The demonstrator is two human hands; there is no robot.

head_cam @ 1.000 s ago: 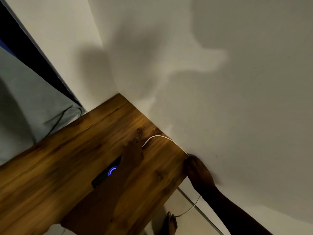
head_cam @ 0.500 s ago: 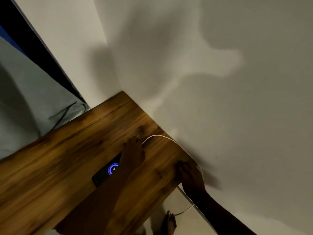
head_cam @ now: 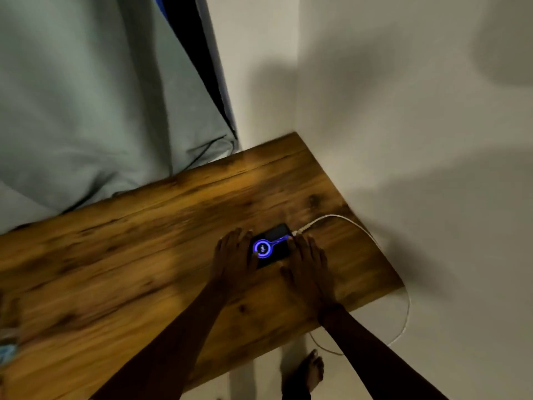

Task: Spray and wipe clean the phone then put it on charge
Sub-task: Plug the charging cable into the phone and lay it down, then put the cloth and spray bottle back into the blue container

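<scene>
On the table (head_cam: pixel 144 255), left hand (head_cam: pixel 235 261) and right hand (head_cam: pixel 310 269) lie flat, fingers (head_cam: pixel 230 240) straight, touching the phone (head_cam: pixel 275 241)

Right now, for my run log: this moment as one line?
stage: charging | black rectangular phone flat on brown wooden table, blue ring lit | white cable plugged in | left hand, right hand: flank phone, fingers straight

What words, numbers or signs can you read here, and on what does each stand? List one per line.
Phone screen: small white figures inside a glowing blue ring, too blurred to read.
Wooden table, white cable, wall: no text visible.
</scene>
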